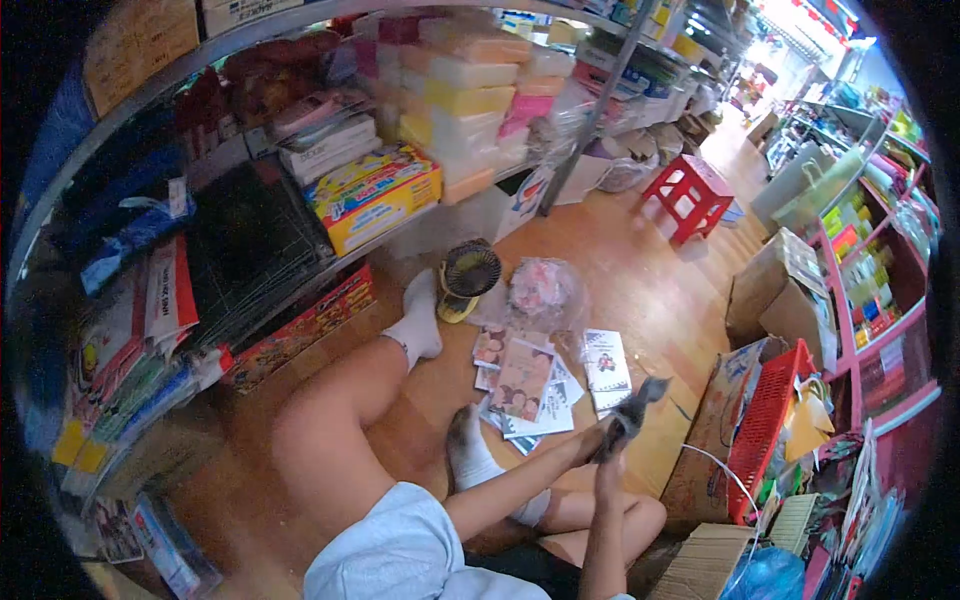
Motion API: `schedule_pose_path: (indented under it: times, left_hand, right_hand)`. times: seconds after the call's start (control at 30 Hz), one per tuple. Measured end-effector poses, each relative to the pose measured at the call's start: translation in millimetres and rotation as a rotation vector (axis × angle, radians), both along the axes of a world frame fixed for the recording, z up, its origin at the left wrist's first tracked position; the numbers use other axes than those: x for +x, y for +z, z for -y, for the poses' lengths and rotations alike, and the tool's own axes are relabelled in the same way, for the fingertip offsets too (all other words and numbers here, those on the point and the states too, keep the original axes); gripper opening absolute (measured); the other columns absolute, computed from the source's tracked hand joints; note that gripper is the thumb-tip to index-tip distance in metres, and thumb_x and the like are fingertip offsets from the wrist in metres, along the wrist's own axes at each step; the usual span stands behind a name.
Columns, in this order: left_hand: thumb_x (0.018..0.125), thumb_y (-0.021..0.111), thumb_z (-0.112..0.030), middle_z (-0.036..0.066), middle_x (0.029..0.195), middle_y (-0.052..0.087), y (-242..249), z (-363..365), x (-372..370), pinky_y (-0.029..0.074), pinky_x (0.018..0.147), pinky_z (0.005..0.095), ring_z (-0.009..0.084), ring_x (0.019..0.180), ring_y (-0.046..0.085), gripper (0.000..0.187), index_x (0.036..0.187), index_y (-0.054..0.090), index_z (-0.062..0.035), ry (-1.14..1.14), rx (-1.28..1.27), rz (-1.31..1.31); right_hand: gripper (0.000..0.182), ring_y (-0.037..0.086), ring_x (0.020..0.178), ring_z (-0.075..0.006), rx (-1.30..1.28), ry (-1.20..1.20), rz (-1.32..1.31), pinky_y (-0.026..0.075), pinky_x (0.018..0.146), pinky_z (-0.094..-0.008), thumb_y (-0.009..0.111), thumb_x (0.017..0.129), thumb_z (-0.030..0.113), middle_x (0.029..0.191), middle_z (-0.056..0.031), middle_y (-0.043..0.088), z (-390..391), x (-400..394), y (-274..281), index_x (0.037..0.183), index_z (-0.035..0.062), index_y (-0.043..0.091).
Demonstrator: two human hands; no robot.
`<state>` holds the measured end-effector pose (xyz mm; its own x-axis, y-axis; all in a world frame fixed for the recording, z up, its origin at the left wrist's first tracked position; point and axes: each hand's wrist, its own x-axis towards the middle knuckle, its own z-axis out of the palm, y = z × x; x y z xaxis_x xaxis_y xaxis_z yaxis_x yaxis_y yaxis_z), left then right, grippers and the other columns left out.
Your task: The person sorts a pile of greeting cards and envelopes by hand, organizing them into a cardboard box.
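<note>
I sit on a wooden floor with my legs stretched out in white socks (420, 325). My left hand (598, 440) and my right hand (612, 462) meet in front of my knees. Together they grip a dark grey soft item (634, 405) that sticks up and to the right of them; I cannot tell what it is. Just beyond the hands a pile of printed booklets (525, 385) lies spread on the floor, and one more booklet (605, 360) lies to its right.
A small yellow-and-black fan (468, 278) and a clear bag of pink goods (542, 290) sit past the booklets. Stocked shelves (250, 250) run along the left. Cardboard boxes (780, 300), a red basket (765, 420) and pink shelving crowd the right. A red stool (690, 195) stands in the aisle.
</note>
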<state>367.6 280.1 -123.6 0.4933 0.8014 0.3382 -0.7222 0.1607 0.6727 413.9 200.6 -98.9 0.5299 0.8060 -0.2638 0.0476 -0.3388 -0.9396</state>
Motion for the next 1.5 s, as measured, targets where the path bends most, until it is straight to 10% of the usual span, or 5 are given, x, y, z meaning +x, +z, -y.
schedule_pose_path:
  times: [0.07,0.23,0.4,0.93,1.5]
  left_hand:
    - [0.08,0.035,-0.05,0.009,0.125,0.029,3,3,17,0.022,0.092,0.0271,0.0207,0.112,0.028,0.065,0.126,0.022,-0.0061,-0.016,-0.052,-0.034]
    - [0.079,0.036,-0.05,0.009,0.121,0.032,-11,27,-6,0.025,0.089,0.0282,0.0208,0.106,0.032,0.064,0.125,0.024,-0.0064,-0.054,-0.183,-0.096]
    - [0.079,0.038,-0.049,0.009,0.117,0.035,-11,18,-35,0.029,0.085,0.0294,0.021,0.1,0.036,0.063,0.124,0.026,-0.0068,-0.085,-0.281,-0.112]
    - [0.078,0.041,-0.048,0.009,0.104,0.045,-11,31,27,0.039,0.075,0.0329,0.0215,0.082,0.048,0.059,0.12,0.033,-0.0077,-0.225,-0.569,-0.23]
    - [0.077,0.045,-0.027,0.024,0.104,0.044,5,18,20,0.04,0.073,0.0405,0.0346,0.09,0.048,0.054,0.125,0.024,-0.0099,0.135,0.249,-1.132]
  right_hand:
    - [0.054,0.043,0.092,-0.0177,0.424,0.1,-0.177,0.036,0.08,-0.0287,0.031,0.085,0.043,0.105,-0.0066,0.045,0,155,-187,0.118,-0.0001,0.033]
    - [0.065,0.007,0.123,-0.0292,0.41,0.246,0.591,0.008,0.098,-0.0367,0.034,0.08,0.045,0.134,-0.0158,0.004,-24,4,39,0.126,0.0014,0.02]
    - [0.062,0.004,0.124,-0.028,0.294,0.399,0.688,0.005,0.099,-0.0368,0.031,0.083,0.043,0.134,-0.013,0.004,3,-34,19,0.127,0.0026,0.014]
    - [0.052,0.035,0.106,-0.0243,0.028,0.082,0.15,0.027,0.089,-0.0283,0.033,0.086,0.03,0.121,-0.0177,0.032,6,-13,18,0.123,-0.0033,0.02]
    - [0.035,0.051,0.086,-0.0204,0.372,-0.302,-0.361,0.042,0.074,-0.0308,0.048,0.079,0.016,0.1,-0.0105,0.05,-2,28,9,0.109,0.0018,0.04]
